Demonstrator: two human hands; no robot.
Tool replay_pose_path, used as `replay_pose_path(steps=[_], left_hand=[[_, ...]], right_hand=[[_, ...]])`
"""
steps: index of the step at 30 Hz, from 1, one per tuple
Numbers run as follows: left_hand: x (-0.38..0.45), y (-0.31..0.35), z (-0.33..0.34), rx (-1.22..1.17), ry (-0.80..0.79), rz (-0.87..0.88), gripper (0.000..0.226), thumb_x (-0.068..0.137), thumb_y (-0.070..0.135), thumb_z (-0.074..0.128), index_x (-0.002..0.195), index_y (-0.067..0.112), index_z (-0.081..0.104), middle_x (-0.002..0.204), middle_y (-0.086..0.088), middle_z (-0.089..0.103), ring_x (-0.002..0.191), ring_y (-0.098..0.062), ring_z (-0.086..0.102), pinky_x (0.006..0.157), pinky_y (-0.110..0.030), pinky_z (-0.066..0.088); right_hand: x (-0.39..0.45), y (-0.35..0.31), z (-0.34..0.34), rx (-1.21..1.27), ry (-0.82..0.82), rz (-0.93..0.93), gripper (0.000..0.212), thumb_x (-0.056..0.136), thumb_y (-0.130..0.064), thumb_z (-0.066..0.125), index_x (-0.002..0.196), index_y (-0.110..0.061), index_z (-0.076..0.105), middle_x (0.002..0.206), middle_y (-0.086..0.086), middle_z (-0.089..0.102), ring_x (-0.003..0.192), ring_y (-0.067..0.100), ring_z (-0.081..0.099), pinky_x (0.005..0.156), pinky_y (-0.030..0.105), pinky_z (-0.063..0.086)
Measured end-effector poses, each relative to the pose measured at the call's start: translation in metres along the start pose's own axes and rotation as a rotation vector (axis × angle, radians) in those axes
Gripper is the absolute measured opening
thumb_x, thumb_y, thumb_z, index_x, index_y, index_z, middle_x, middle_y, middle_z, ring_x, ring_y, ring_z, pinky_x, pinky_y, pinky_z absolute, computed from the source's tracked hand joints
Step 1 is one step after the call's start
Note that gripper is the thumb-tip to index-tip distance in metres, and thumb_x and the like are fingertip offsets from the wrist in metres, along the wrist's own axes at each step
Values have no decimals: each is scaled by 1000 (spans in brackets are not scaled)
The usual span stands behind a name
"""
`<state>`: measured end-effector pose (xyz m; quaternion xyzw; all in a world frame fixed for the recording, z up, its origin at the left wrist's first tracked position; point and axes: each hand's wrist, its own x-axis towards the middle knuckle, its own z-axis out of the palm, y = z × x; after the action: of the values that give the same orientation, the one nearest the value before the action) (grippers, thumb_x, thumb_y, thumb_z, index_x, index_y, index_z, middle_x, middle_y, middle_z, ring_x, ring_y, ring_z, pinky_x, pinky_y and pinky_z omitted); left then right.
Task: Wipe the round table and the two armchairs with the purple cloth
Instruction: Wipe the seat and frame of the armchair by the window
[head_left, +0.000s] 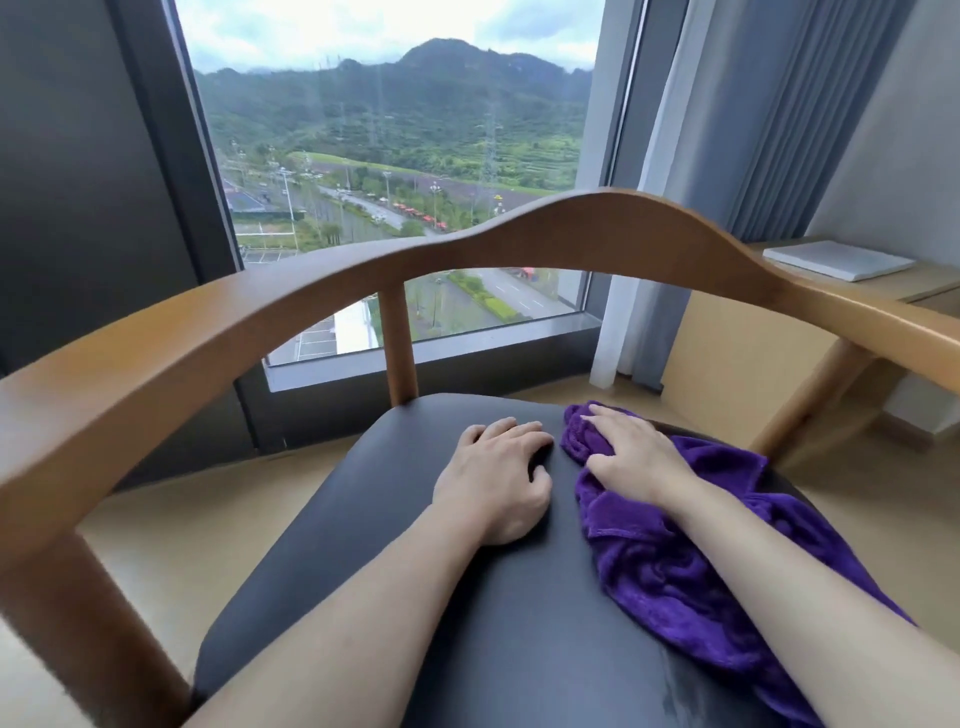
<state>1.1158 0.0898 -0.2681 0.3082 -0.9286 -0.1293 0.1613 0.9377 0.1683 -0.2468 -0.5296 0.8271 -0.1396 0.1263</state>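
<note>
head view shows the right hand (631, 457) pressing flat, fingers straight, on the purple cloth (675, 561) spread over the armchair (597, 223)'s black seat cushion (415, 597) to wipe it, while the left hand (496, 480) rests loosely beside it, holding nothing, likely as a brace.

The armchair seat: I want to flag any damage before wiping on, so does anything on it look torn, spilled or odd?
No tear shows. Near the front edge of the black seat lies a paler, streaky patch, perhaps damp or a reflection. The right hand presses the purple cloth on the seat; the left hand rests bare beside it.
</note>
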Motion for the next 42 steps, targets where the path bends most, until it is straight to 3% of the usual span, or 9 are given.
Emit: replay_pose_path(steps=[5, 12, 15, 19, 21, 30, 37, 40, 42], left_hand=[[-11, 16, -11, 196, -88, -163, 56, 91, 49, 28, 140, 25, 42, 157, -3, 32, 145, -34, 22, 112, -68, 8], [-38, -11, -21, 183, -205, -33, 69, 92, 63, 23, 155, 36, 21, 166, 4, 13, 152, -25, 6, 117, -62, -1], [-34, -16, -16, 150, -140, -64, 68, 91, 60, 24, 153, 34, 25, 165, 6, 16, 152, -22, 7, 119, -60, -1], [-30, -18, -10, 164, -96, -116, 72, 87, 63, 22, 152, 34, 24, 166, 2, 14, 152, -25, 7, 120, -55, 0], [-29, -19, -8, 170, -82, -130, 73, 86, 64, 20, 152, 34, 24, 166, 2, 14, 152, -25, 7, 121, -53, 0], [-32, -20, -13, 181, -103, -115, 66, 92, 61, 22, 154, 40, 18, 166, 10, 10, 153, -17, 4, 123, -47, 2], [-32, -20, -12, 181, -83, -118, 66, 92, 62, 21, 154, 40, 18, 165, 13, 10, 153, -14, 4, 123, -45, 2], [-31, -19, -13, 177, -78, -123, 65, 92, 61, 23, 153, 40, 20, 165, 12, 11, 152, -15, 5, 123, -45, 3], [-31, -18, -13, 169, -79, -127, 66, 90, 61, 21, 153, 41, 21, 165, 11, 12, 152, -15, 5, 123, -46, 3]], right_hand=[[-42, 17, 3, 76, 106, -80, 49, 82, -6, 62, 130, -14, 64, 137, 1, 61, 129, 32, 48, 109, 44, 38], [-43, -5, -18, 175, 339, -84, 18, 63, -21, 43, 63, -11, 58, 60, 3, 60, 68, 33, 53, 60, 34, 41], [-2, -23, -25, 357, 474, -46, 27, 63, -25, 41, 74, -10, 61, 75, 5, 63, 77, 35, 53, 65, 38, 40], [48, -34, 8, 83, 70, 60, 49, 82, -35, 46, 129, -30, 59, 145, 10, 52, 140, 34, 38, 116, 51, 27], [53, -33, 21, -55, 18, 75, 65, 77, -46, 40, 141, -37, 49, 156, 4, 42, 148, 29, 27, 119, 53, 16], [-3, -37, 17, -21, 111, -113, 53, 82, -18, 51, 134, -23, 59, 139, -2, 52, 127, 28, 40, 109, 41, 35], [-20, -37, -18, 234, 244, -138, 29, 61, -19, 42, 71, -24, 70, 84, -6, 70, 88, 18, 61, 80, 32, 54], [14, -41, -36, 606, 421, -72, 33, 64, -24, 44, 84, -26, 70, 95, -3, 70, 94, 17, 61, 87, 31, 49], [34, -43, -21, 492, 230, -28, 55, 68, -35, 44, 117, -25, 67, 124, 5, 66, 119, 26, 56, 109, 43, 39]])
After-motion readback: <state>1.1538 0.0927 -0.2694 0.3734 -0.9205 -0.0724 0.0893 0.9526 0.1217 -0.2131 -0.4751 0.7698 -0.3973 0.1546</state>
